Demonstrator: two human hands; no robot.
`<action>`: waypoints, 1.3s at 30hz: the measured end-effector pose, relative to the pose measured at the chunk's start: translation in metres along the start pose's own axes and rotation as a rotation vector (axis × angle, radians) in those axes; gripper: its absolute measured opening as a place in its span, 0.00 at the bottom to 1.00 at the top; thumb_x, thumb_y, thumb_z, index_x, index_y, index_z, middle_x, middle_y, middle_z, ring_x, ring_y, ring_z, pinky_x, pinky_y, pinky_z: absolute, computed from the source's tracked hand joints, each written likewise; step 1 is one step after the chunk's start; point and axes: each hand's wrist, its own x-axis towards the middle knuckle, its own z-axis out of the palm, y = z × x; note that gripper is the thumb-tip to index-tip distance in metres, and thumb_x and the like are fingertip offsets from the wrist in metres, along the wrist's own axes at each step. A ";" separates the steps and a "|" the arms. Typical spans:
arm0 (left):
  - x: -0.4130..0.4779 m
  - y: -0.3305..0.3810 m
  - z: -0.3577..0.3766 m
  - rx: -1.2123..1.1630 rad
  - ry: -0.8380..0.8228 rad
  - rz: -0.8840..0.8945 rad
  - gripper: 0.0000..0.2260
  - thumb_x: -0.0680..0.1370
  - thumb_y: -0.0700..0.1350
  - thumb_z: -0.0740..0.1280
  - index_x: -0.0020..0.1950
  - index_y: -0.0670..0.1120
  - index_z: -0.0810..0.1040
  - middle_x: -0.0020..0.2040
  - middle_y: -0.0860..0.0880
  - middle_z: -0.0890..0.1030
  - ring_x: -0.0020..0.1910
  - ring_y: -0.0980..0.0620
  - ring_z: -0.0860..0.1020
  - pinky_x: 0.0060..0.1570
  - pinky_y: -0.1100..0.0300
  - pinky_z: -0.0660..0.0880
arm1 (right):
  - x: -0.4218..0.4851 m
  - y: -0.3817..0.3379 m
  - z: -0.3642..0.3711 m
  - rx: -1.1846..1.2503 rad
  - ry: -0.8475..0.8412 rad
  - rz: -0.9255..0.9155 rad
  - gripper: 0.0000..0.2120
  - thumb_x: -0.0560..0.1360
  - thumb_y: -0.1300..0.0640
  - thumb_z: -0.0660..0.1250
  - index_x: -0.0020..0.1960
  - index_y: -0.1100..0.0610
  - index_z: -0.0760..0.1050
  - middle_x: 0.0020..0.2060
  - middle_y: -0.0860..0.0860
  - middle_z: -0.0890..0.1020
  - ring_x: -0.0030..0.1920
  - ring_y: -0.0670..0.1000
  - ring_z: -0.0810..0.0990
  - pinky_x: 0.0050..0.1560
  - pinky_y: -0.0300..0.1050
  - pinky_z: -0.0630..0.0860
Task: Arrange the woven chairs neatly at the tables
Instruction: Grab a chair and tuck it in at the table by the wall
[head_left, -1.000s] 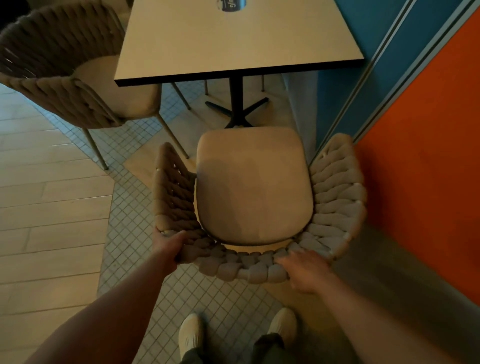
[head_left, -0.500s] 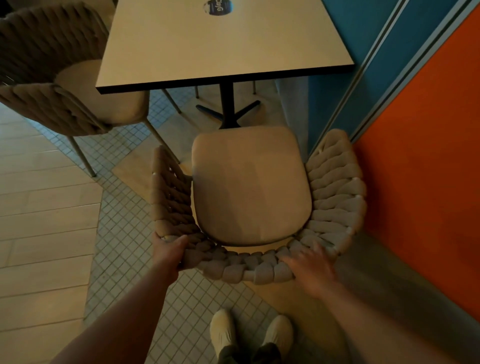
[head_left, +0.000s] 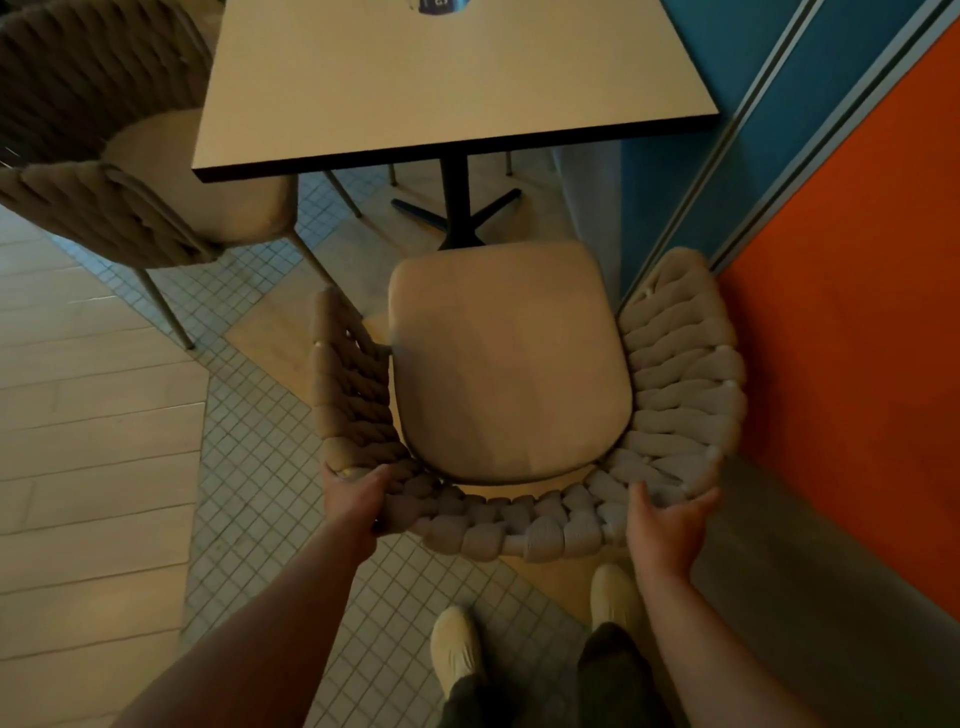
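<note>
A beige woven chair (head_left: 511, 364) with a padded seat stands right below me, its front edge near the black pedestal of the square table (head_left: 447, 73). My left hand (head_left: 353, 499) grips the left rear corner of its woven backrest. At the right rear corner my right hand (head_left: 667, 522) holds the rim, thumb on the inside and fingers wrapped around the outside. A second woven chair (head_left: 119, 171) stands at the table's left side, its seat partly tucked under the tabletop.
An orange and blue wall (head_left: 857, 260) runs close along the chair's right side. The table's black cross base (head_left: 457, 213) sits just beyond the seat. My feet (head_left: 457, 649) stand on small square tiles behind the chair. Wood-look planks lie to the left.
My right hand has shifted from the middle of the backrest out to its right rear corner. The chair's rear has swung slightly, and my feet have stepped to the right.
</note>
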 end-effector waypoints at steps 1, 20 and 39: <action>0.000 0.000 0.000 -0.014 -0.003 -0.004 0.32 0.73 0.37 0.73 0.72 0.53 0.65 0.58 0.42 0.79 0.51 0.40 0.82 0.42 0.41 0.82 | 0.005 -0.001 0.004 0.034 0.021 0.076 0.42 0.74 0.57 0.72 0.79 0.59 0.50 0.72 0.64 0.67 0.69 0.65 0.70 0.66 0.56 0.71; 0.000 -0.031 0.034 -0.446 0.096 -0.082 0.27 0.70 0.29 0.68 0.68 0.46 0.73 0.59 0.34 0.80 0.52 0.33 0.83 0.45 0.27 0.78 | 0.048 -0.018 0.002 0.545 -0.146 0.535 0.28 0.69 0.71 0.67 0.66 0.52 0.73 0.59 0.53 0.80 0.57 0.54 0.80 0.61 0.62 0.75; 0.036 0.021 0.097 -0.393 -0.032 -0.070 0.32 0.70 0.33 0.68 0.72 0.51 0.69 0.61 0.35 0.79 0.53 0.32 0.82 0.42 0.31 0.79 | 0.107 -0.073 0.023 0.590 -0.127 0.447 0.22 0.70 0.70 0.68 0.63 0.59 0.75 0.55 0.54 0.81 0.54 0.57 0.82 0.53 0.59 0.80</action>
